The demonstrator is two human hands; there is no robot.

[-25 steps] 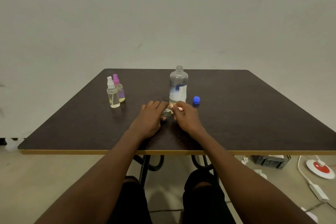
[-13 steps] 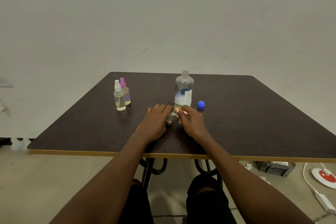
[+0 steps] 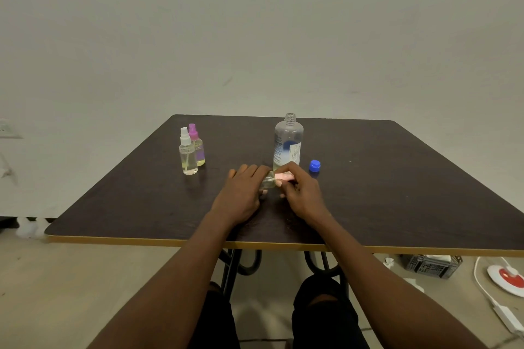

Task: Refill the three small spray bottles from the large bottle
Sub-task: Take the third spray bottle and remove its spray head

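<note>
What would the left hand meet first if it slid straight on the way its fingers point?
Probably the large clear uncapped plastic bottle, just beyond the left hand; depth is unclear, so it might slip past.

Pink-capped spray bottle (image 3: 268,180) between hands: body mostly hidden under left hand (image 3: 241,195), only clear shoulder showed. Liquid level inside could not be told. Pink cap (image 3: 284,176) partly covered by right hand (image 3: 300,193) fingertips. Large bottle (image 3: 288,142) base hidden behind right hand; label (image 3: 293,151) print too small to read. Purple-capped spray bottle (image 3: 199,147) half hidden behind white-capped spray bottle (image 3: 187,154). Table (image 3: 397,178) near right corner cut off by right edge. Floor crate (image 3: 431,265) top hidden behind table edge. Wall socket (image 3: 7,127) cut by left edge.
</note>
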